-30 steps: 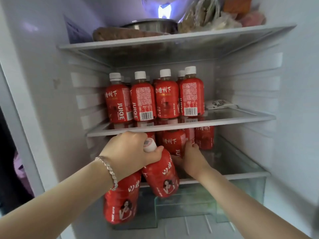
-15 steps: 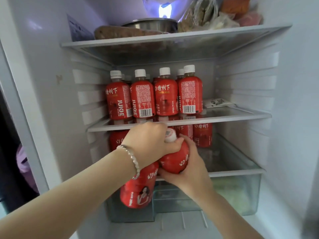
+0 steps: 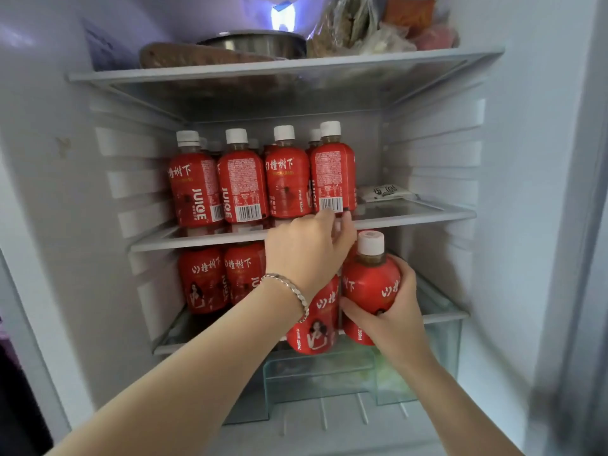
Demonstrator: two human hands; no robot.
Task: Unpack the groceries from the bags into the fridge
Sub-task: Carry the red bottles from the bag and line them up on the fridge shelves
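Observation:
The fridge is open. Several red juice bottles with white caps stand in a row on the middle shelf. Two more red bottles stand at the left of the lower shelf. My left hand, with a bracelet on the wrist, is raised to the middle shelf's front edge. A juice bottle hangs below it, its neck hidden behind the palm. My right hand grips a second juice bottle upright by its body, just right of the hanging one, at the front of the lower shelf.
A steel bowl, a brown slab and bags of food fill the top shelf. A white packet lies at the right on the middle shelf. A clear crisper drawer sits under the lower shelf.
My left hand held two bottles by their necks. My right hand has taken one and carried it to the right. My left hand has risen to the middle shelf edge.

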